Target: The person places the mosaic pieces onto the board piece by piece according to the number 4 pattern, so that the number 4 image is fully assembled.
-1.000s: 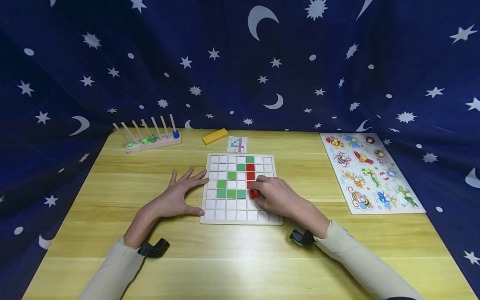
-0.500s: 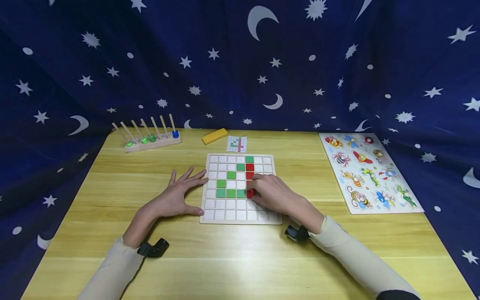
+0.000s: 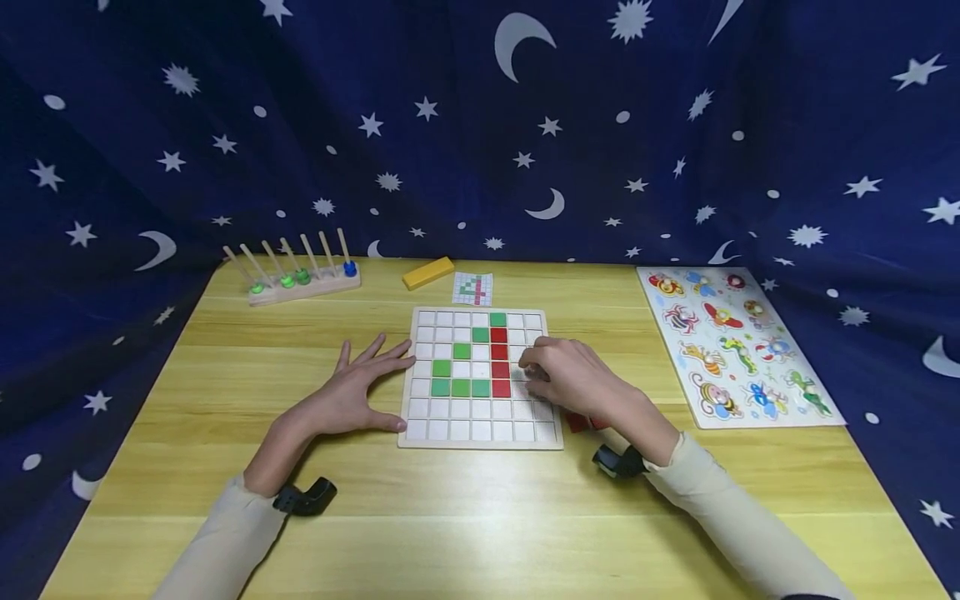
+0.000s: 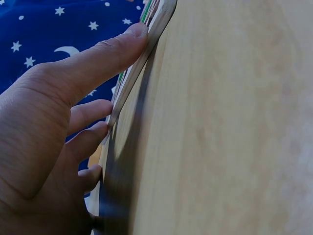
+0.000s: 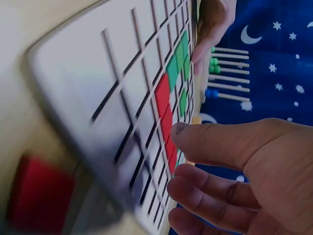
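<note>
A white gridded board lies on the wooden table, with green tiles and a column of red tiles set in its squares. My left hand is spread, its thumb and fingertips touching the board's left edge. Over the board's right side hovers my right hand, its fingers loosely bent. In the right wrist view its thumb and fingers stand apart with nothing between them. Loose red tiles lie off the board's right edge, partly hidden by my right wrist; one red tile shows blurred in the right wrist view.
Behind the board lie a small pattern card and a yellow block. A wooden peg stand with green and blue beads is at the back left. An insect puzzle board lies on the right. A dark starry cloth hangs behind.
My right hand pressed a red tile into the column's lowest filled square, let go, and moved right. Loose red tiles now show beneath the right wrist. My left hand stays put.
</note>
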Demonstrator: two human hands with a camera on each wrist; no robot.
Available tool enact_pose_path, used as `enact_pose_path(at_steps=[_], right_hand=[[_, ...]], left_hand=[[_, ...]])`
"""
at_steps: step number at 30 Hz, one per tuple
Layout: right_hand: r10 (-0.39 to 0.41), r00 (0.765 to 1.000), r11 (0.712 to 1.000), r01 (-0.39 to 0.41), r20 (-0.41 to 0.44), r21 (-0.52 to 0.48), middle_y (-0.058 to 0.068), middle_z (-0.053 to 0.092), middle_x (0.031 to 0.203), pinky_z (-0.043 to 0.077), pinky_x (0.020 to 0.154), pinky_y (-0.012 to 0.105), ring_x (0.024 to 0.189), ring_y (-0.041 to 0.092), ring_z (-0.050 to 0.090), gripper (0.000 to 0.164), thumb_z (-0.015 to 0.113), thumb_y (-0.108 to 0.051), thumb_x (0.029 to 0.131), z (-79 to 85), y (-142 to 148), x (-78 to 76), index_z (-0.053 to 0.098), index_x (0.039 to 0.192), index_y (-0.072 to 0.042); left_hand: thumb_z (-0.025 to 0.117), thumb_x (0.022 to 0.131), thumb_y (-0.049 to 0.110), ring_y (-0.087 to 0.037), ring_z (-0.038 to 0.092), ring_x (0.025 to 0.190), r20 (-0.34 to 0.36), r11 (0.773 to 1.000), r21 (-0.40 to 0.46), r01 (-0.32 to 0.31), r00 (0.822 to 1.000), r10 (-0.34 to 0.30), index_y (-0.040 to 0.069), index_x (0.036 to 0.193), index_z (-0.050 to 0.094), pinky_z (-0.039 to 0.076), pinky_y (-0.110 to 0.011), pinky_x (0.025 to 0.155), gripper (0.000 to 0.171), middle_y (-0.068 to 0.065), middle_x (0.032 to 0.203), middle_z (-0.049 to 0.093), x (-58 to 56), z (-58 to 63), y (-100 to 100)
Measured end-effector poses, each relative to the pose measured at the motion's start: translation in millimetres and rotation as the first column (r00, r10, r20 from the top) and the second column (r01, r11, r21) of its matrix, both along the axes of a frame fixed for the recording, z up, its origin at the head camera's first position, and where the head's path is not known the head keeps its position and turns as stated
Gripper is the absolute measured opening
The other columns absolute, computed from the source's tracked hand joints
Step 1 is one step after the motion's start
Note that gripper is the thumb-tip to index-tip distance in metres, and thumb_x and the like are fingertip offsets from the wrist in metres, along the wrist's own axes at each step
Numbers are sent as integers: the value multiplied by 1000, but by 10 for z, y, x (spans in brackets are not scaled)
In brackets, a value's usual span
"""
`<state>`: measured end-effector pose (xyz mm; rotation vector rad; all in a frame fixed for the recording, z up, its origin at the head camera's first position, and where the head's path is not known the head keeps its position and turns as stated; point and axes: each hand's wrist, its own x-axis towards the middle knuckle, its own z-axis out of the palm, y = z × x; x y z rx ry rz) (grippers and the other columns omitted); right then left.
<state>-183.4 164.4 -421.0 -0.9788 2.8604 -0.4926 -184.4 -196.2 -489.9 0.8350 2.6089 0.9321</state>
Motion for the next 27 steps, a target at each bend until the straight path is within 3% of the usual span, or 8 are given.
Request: enact_pose_path(at_steps=[8, 15, 27], right_hand=[[-48, 999, 999, 48, -16, 24, 2, 62, 80, 43, 56, 30, 64, 11, 49, 14, 79, -8, 82, -15, 274, 49, 75, 95, -7], [-99, 995, 994, 100, -25, 46, 3, 64, 83, 46, 58, 33, 66, 12, 51, 17, 80, -6, 79, -27, 490, 129, 75, 95, -7], [-158, 987, 985, 156, 34, 69, -2, 55, 73, 37, 55, 30, 62, 13, 45, 22, 84, -10, 77, -97, 728, 214, 74, 96, -6]], left_hand=[[88, 70, 52, -35, 3, 152, -8, 1000, 3, -5, 1000, 5, 18, 151, 46, -15, -66, 111, 97, -1, 164, 25, 7, -2, -10], [87, 72, 50, -33, 2, 152, 7, 1000, -2, -6, 1000, 6, 19, 152, 46, -16, -65, 111, 96, 1, 164, 23, 19, 25, 15], [87, 71, 52, -32, 4, 152, -2, 1000, -6, -6, 1000, 6, 20, 152, 46, -15, -65, 111, 96, 2, 164, 24, 8, 17, 7]])
